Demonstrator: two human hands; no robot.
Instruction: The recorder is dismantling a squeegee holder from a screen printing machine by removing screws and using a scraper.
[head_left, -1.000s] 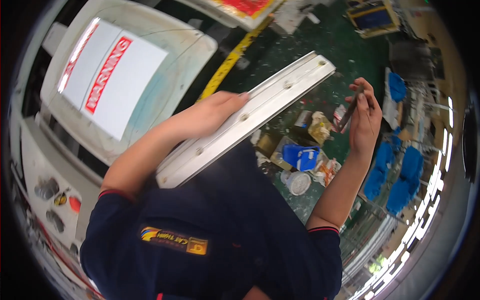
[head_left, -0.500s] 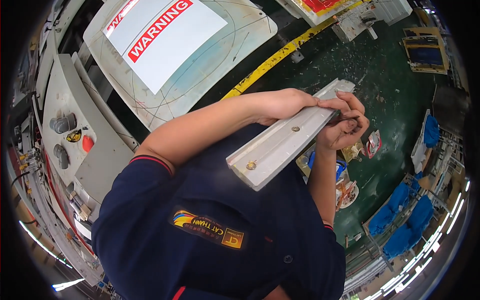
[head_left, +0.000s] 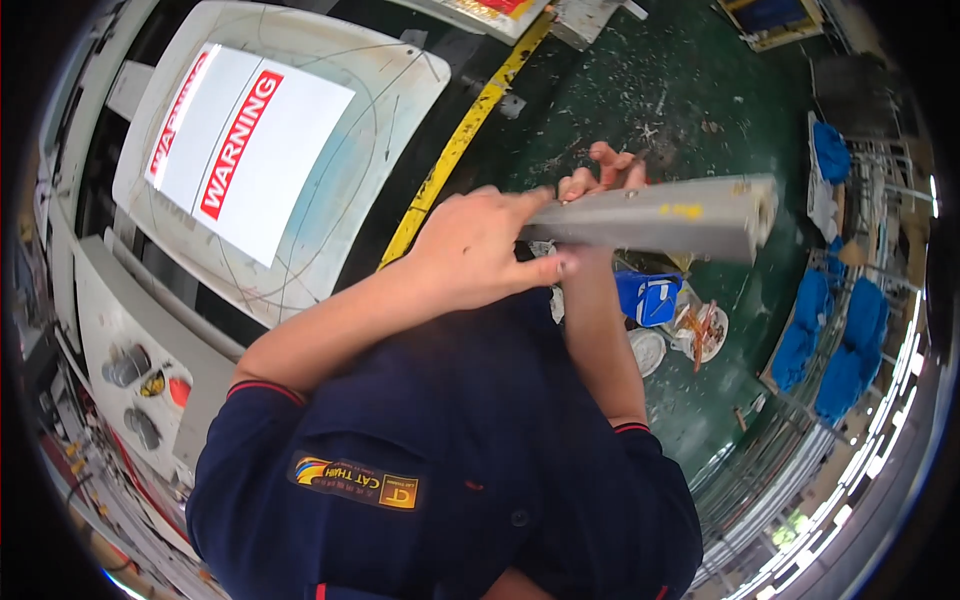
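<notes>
In front of my chest is a squeegee [head_left: 670, 222], a long grey aluminium bar with yellow marks, held lengthwise with its far end pointing right. My left hand [head_left: 470, 245] is at its left end, thumb below and forefinger along the upper edge. Behind the bar, my right hand [head_left: 607, 168] supports it, with bent fingers showing over the top edge; its palm is hidden. Blur softens the bar and the fingertips. Left of my hands, a white sheet with red printed bands [head_left: 290, 150] lies on a pale, stained board [head_left: 400, 110].
A yellow strip [head_left: 465, 140] edges the work table beside the dark green floor [head_left: 700, 110]. On the floor stand a blue container [head_left: 655, 297] and a white tub with debris [head_left: 712, 335]. Blue cloths [head_left: 860, 345] lie at right. Grey cups [head_left: 128, 367] rest on a cream machine panel.
The squeegee has swung round and now points right, another face showing. My left hand has slid to its left end, and the right hand's fingers have spread behind it. My view has shifted right.
</notes>
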